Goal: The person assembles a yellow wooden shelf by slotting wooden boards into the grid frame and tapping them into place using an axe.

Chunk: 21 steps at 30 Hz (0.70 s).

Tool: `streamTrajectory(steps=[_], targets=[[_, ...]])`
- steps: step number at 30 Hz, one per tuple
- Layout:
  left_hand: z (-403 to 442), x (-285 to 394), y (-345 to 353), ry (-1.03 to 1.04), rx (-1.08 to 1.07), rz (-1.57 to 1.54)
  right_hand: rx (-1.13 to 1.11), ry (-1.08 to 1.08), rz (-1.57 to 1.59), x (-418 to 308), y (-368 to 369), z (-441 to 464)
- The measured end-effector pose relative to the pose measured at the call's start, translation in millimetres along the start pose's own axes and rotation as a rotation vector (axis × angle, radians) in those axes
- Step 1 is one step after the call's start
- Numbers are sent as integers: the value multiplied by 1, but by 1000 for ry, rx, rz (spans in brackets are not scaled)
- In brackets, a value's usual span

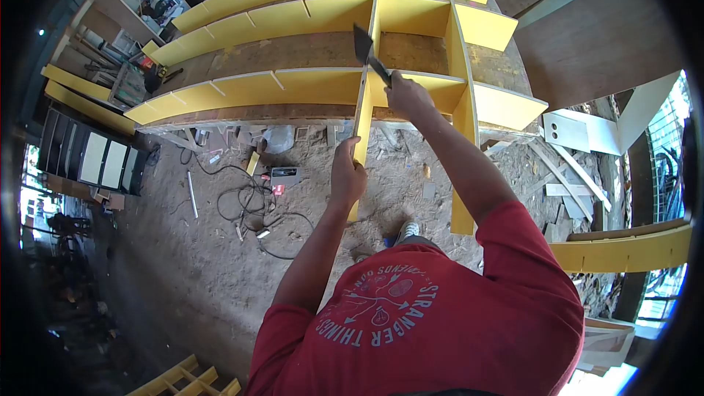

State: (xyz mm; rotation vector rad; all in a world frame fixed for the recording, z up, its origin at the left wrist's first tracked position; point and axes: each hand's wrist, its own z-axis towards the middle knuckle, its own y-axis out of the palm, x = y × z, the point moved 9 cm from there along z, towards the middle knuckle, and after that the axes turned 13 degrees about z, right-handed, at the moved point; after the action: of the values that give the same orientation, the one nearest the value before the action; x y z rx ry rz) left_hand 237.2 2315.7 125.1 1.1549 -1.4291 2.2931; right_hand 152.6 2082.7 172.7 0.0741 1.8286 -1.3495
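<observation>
Against the left hand [348,174], I see from far away a long yellow board [364,121], its near end reaching below the fingers. The left fingers are wrapped on its edge. The right hand [408,95] is squeezed tight around the handle of a dark tool [364,45], a bit like a hammer. Its head is ahead of the right fingers, above the thin board edge. I can't tell if it touches wood.

If the tool swings crooked, it could slide off that edge, and one bad slip toward the left fingers could hurt them. A knock that is too hard could crack the short yellow board [323,86] just beyond the left fingers. If the left hold gets loose, the long yellow board could wobble.
</observation>
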Motion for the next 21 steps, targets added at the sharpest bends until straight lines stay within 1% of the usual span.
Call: streamTrajectory(steps=[2, 5, 7, 9, 11, 12, 14, 15, 17, 19, 21], targets=[[1, 2, 0, -8, -10, -10, -32, -45, -52, 16, 18, 13], [2, -3, 1, 49, 9, -2, -11, -28, -66, 18, 17, 12], [4, -1, 0, 51, 6, 4, -33, -21, -22, 20, 23, 5], [2, -2, 2, 54, -12, 11, -6, -21, 22, 17, 20, -9], [4, -3, 4, 68, -33, 22, -28, 39, 114, 10, 11, -26], [6, -2, 4, 39, -23, 2, 7, 11, 176, 16, 16, -28], [4, -2, 2, -30, -8, -36, -92, 131, 505, 23, 27, -58], [2, -8, 3, -99, -49, 9, -144, 194, 672, 25, 39, -79], [1, -16, 7, -227, -127, 88, -104, 242, 744, 34, 57, -128], [3, -31, 24, -190, -289, 159, -107, 167, 741, 41, 71, -181], [6, -40, 27, -167, -421, 212, -219, 246, 705, 67, 91, -237]])
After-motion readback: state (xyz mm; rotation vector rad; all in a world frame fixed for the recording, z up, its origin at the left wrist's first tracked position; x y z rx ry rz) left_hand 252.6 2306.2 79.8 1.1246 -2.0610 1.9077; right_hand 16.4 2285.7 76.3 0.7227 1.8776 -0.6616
